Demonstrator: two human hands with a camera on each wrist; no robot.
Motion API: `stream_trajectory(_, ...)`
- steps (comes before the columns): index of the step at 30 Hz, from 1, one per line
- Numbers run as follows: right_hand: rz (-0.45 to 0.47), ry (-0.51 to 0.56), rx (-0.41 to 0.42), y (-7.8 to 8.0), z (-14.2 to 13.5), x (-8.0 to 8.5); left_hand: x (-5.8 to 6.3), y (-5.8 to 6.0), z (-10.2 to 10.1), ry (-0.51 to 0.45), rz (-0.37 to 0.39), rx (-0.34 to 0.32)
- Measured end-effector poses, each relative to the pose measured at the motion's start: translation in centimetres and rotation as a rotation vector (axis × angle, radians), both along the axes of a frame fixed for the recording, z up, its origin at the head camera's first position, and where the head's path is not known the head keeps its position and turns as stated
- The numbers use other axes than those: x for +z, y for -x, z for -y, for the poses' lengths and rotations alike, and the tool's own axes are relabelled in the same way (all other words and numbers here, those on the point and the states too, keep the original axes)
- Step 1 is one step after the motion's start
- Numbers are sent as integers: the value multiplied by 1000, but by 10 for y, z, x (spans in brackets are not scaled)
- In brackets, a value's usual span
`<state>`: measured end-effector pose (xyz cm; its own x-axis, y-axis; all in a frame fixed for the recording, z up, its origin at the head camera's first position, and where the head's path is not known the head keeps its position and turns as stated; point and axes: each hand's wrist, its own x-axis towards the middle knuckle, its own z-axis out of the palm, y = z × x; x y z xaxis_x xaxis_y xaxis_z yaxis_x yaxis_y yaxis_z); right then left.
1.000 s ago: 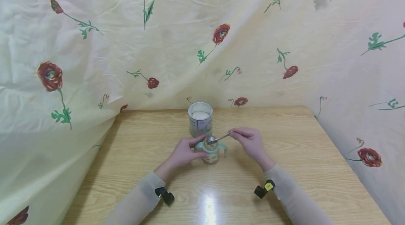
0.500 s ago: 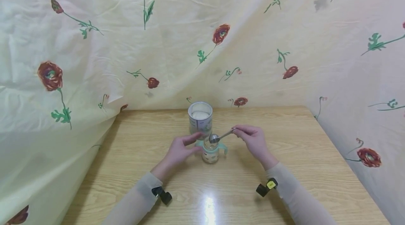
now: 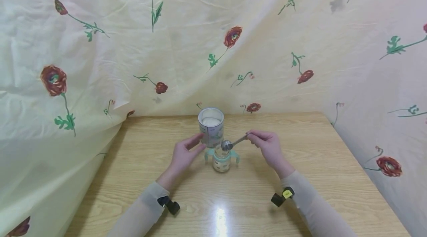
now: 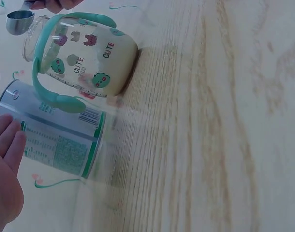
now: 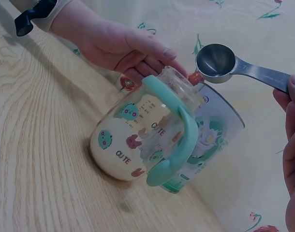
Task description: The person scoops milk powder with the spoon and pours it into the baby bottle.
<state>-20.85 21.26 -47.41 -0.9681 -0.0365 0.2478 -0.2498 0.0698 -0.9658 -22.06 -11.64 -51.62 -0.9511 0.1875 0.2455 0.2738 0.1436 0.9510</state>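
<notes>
A clear baby bottle (image 3: 221, 163) with mint-green handles and printed animals stands on the table, pale contents at its bottom. My right hand (image 3: 267, 147) pinches the handle of a metal measuring spoon (image 5: 216, 63), whose bowl hangs over the bottle's open mouth and looks empty in the right wrist view. My left hand (image 3: 185, 155) is to the left of the bottle, off its handle, with fingers extended and holding nothing. Those fingertips are close beside an open can (image 3: 213, 135) of whitish powder, which stands just behind the bottle.
The wooden table (image 3: 160, 133) carries the can and bottle near its far side. A flowered cloth (image 3: 186, 37) hangs behind the table and along its sides. Each wrist wears a black camera strap.
My left hand has let go of the bottle and moved left toward the can. The right hand has lifted the spoon slightly up and right from the bottle's mouth.
</notes>
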Motion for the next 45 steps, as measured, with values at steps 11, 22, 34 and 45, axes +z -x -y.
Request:
stream_trajectory(11, 69, 48, -70, 8, 5, 11, 1, 9, -1, -103, -80, 110)
stream_trajectory(22, 150, 72, -144, 24, 21, 30, 5, 22, -11, -37, -39, 81)
stream_trajectory(34, 101, 106, -192, 51, 42, 35, 8, 33, -21, -11, -27, 113)
stream_trajectory(45, -149, -69, -110, 74, 63, 30, 12, 46, -29, -71, 32, 164)
